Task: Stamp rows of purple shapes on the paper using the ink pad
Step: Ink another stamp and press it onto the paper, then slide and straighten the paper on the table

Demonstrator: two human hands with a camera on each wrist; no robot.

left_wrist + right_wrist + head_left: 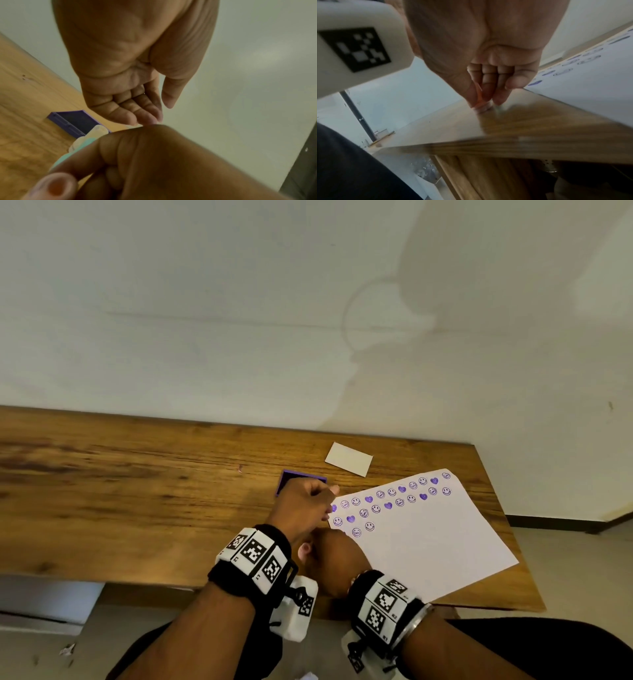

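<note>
A white paper (435,539) lies at an angle on the right of the wooden table (137,491), with rows of purple smileys and hearts (390,498) along its far edge. The purple ink pad (286,475) sits open just left of it, partly hidden by my left hand (303,505). That hand hovers over the pad with relaxed fingers (126,115) and an empty palm. My right hand (334,559) is close to the paper's left corner and pinches a small orange stamp (482,106), its base down on the table top. The ink pad (75,120) also shows in the left wrist view.
A small white card (348,458) lies behind the paper near the wall. A cream stamp (99,130) and a teal stamp (77,152) lie on the table by the ink pad. The table's front edge (154,580) runs just below my wrists.
</note>
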